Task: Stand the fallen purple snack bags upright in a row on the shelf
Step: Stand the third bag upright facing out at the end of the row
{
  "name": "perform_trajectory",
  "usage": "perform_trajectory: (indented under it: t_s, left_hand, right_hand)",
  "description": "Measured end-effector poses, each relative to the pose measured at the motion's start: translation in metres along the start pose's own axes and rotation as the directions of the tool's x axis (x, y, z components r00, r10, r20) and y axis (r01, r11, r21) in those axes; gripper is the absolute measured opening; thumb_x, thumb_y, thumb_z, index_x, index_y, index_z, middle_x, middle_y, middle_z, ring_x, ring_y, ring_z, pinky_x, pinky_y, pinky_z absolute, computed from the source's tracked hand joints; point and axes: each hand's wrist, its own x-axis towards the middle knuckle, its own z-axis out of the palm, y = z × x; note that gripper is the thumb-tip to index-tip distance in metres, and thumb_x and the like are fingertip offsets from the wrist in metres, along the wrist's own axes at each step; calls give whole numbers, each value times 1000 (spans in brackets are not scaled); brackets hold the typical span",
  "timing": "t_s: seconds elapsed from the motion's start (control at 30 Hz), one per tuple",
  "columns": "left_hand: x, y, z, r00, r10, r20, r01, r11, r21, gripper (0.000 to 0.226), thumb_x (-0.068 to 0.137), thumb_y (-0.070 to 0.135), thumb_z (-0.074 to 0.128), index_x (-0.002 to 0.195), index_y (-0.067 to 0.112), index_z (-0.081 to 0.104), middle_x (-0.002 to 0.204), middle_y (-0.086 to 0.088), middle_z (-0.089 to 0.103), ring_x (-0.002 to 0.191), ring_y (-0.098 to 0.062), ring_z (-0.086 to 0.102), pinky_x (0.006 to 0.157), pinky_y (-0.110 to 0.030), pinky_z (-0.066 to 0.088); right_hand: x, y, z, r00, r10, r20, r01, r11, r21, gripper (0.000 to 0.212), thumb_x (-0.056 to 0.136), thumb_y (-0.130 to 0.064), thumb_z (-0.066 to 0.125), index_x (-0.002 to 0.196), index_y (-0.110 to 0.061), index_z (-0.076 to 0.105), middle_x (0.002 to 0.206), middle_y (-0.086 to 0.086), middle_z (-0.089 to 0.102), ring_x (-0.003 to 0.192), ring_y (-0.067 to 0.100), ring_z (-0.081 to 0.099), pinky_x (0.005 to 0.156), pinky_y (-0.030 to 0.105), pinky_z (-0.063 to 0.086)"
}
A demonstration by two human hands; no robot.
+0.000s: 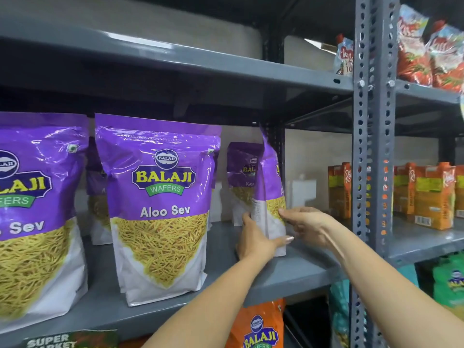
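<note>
A purple Aloo Sev snack bag (269, 187) stands upright, turned edge-on, near the right end of the grey shelf (288, 270). My left hand (256, 241) grips its lower left side and my right hand (306, 223) presses its lower right side. Two more purple bags stand upright at the shelf front: one in the middle (160, 207) and one at the far left (32, 217), cut off by the frame edge. Further purple bags stand behind them, one (242, 172) just behind the held bag.
A perforated grey upright post (369, 146) bounds the shelf on the right. Beyond it stand orange juice cartons (431, 194), with red snack bags (426, 54) on the shelf above. An orange bag (258, 327) and green bags (449, 282) sit on lower shelves.
</note>
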Motion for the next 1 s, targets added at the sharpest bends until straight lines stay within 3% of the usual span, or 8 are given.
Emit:
perform_trajectory:
  t_s: [0.13,0.27,0.47,0.57,0.67,0.77,0.9,1.0]
  left_hand:
    - [12,-4,-9,994,-40,100,56,985,-161,87,53,22,94,111,18,30,114,3,52,116,-23,57,88,-29,46]
    - [19,-12,-29,966,-12,257,67,975,-209,95,59,11,91,135,13,34,135,-2,55,123,-19,53,97,-27,45]
    - [16,-10,-37,961,69,268,7,962,-272,93,65,-7,83,143,12,36,139,-7,53,131,-25,51,111,-40,41]
    - [9,-5,-27,971,153,181,-75,922,-380,92,64,-18,77,139,12,34,131,-3,57,126,-22,54,106,-33,44]
    - [8,-4,-21,984,136,119,-54,848,-527,89,60,-8,86,134,11,39,133,-9,61,125,-26,58,108,-45,44]
    - [11,-5,-20,994,93,58,-50,855,-517,79,65,7,88,131,13,44,131,-6,62,122,-21,60,105,-37,46]
    - [13,-10,-18,993,79,85,-29,877,-480,81,66,15,89,132,13,42,133,-6,61,123,-20,58,105,-34,46]
    - [13,-14,-17,984,98,148,-32,918,-395,91,61,18,92,135,13,40,136,-7,59,126,-22,56,109,-43,44]
  right_hand:
    - [4,-8,-1,996,-84,-40,85,996,17,64,74,-44,74,128,-17,53,122,8,64,115,26,59,78,32,45]
    - [7,-10,-2,992,-126,25,123,989,82,40,81,-60,54,102,-28,68,89,-4,75,79,12,69,81,34,45]
    - [10,-1,-9,991,-121,-64,128,986,107,51,64,-69,66,89,-25,59,85,13,56,83,25,53,100,41,38]
    - [12,5,-10,983,-159,-88,171,976,138,44,54,-66,72,70,-26,67,72,2,68,63,15,65,80,34,47]
    - [17,10,-9,974,-204,-93,218,960,176,47,64,-57,70,91,-19,73,80,-5,79,64,7,72,56,23,53]
    - [14,9,-4,965,-237,-107,255,945,203,44,74,-50,68,98,-14,68,80,-5,79,60,4,71,47,15,50]
    - [9,12,0,966,-239,-95,251,957,148,82,64,-64,65,123,-6,59,107,7,76,94,20,72,82,35,57]
    - [2,17,3,972,-235,-17,236,968,84,99,53,-77,66,131,-15,56,127,8,68,116,28,63,105,48,42]
